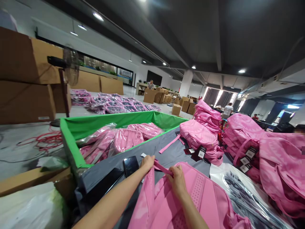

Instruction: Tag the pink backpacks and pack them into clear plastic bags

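Note:
A pink backpack (200, 203) lies back-side up on the grey table (154, 148) right in front of me. My left hand (147, 163) grips its top edge by the pink carry strap (162, 167). My right hand (177, 181) pinches the other end of the same strap on the backpack's top. Both forearms reach in from the bottom of the view.
A green bin (78, 128) on the left holds bagged pink backpacks (124, 140). More pink backpacks (252, 143) with hang tags pile up on the right. A dark phone (130, 165) rests near my left hand. Cardboard boxes (26, 79), a fan (70, 66) and distant people stand beyond.

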Motion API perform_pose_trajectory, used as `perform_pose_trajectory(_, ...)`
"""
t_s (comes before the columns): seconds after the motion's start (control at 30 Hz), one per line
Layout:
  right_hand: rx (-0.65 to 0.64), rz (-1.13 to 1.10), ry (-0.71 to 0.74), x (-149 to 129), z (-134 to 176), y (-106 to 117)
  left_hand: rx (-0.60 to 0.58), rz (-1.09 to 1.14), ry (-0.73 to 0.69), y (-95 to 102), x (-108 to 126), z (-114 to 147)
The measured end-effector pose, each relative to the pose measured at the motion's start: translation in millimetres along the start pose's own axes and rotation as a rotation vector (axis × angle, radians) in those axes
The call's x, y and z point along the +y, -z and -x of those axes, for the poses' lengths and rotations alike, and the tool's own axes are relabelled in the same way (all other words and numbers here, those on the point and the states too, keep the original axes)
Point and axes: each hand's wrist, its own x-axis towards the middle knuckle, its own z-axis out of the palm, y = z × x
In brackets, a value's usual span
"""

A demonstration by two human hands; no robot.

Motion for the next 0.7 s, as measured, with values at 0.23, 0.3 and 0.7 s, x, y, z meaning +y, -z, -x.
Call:
perform_pose_trajectory(0.23, -0.112, 0.035, 0.038, -4, -21, 11, -0.181, 0.468, -0.032, 16.9, -10, 19)
perform_pose_trajectory(0.3, -0.118, 0.039, 0.065, -14, -39, 17, -0.287, 0.580, -0.139, 25.5, 12, 31)
perform_pose_trajectory(0.7, -0.193, -0.073, 0.158, -39, 31, 90, -0.330, 0.530, -0.619, 43.0, 87, 80)
